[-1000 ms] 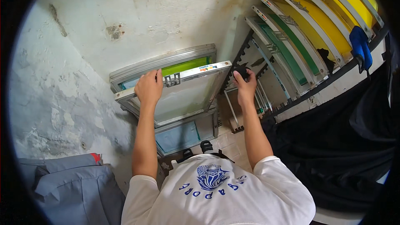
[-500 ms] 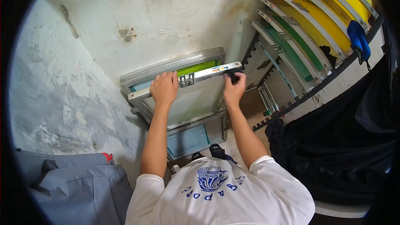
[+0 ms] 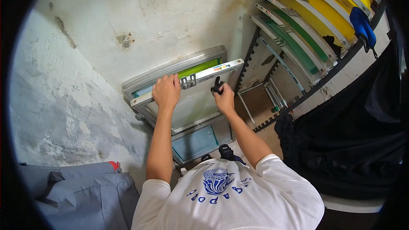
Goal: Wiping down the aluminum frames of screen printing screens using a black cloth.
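Several aluminium-framed printing screens lean against the white wall. My left hand point(image 3: 166, 91) grips the top rail of the front screen frame point(image 3: 200, 73), next to a small metal clamp point(image 3: 188, 81) on that rail. My right hand point(image 3: 223, 97) sits on the same frame's mesh face just below the rail, fingers closed around a small black object point(image 3: 217, 86). Behind the front frame a screen with green mesh point(image 3: 200, 67) shows above the rail. A lower frame with pale blue mesh point(image 3: 196, 142) stands near the floor.
A black toothed rack point(image 3: 298, 102) at the right holds several slanted screens with yellow point(image 3: 328, 6) and green mesh point(image 3: 298, 34). A blue cloth point(image 3: 362, 25) hangs on it. A black fabric point(image 3: 353, 140) drapes at the right. A grey garment point(image 3: 81, 191) lies at the lower left.
My right hand has moved left along the frame, from its right end toward the middle. The frames now sit further right in view as my head shifted.
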{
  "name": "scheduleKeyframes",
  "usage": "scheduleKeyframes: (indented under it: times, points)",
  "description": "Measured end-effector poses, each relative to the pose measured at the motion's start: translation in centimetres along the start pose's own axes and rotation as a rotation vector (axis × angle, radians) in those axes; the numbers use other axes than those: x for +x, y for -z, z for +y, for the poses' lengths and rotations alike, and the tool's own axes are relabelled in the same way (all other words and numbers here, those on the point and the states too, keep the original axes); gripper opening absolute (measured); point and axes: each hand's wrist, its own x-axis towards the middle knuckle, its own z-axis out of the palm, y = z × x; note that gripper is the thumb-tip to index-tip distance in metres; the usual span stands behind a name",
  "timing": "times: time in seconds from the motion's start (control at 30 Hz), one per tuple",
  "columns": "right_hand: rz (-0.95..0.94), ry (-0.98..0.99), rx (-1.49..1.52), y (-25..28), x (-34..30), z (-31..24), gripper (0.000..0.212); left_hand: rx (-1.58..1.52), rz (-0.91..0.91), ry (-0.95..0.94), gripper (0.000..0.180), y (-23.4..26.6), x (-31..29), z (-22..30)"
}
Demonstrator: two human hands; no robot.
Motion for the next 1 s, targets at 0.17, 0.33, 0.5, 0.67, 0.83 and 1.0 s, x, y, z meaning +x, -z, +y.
scheduleKeyframes:
  times: [0.17, 0.33, 0.5, 0.67, 0.83, 1.0]
  points:
    - [0.084, 0.049, 0.177, 0.0, -2.5, -4.5, 0.033, 0.012, -0.016, -0.001, 0.038, -0.5, -0.7, 0.0]
    - [0.118, 0.158, 0.395, 0.0, -1.3, -8.7, 0.029, 0.012, -0.015, 0.007, 0.040, 0.4, -0.6, -0.1]
    - [0.037, 0.141, 0.308, 0.0, -1.3, -9.1, 0.029, 0.019, -0.004, 0.004, 0.041, 0.3, -0.3, -0.7]
    - [0.105, 0.261, 0.319, 0.4, -1.9, -11.3, 0.031, 0.027, 0.007, 0.004, 0.041, 0.4, -0.6, -1.2]
    - [-0.004, 0.189, 0.315, -0.9, -2.4, -9.9, 0.028, 0.024, 0.015, 0.000, 0.040, 0.9, -0.5, -1.5]
    - [0.015, 0.171, 0.355, -0.1, -2.8, -8.8, 0.031, 0.028, 0.011, 0.017, 0.039, 1.5, -0.8, -2.1]
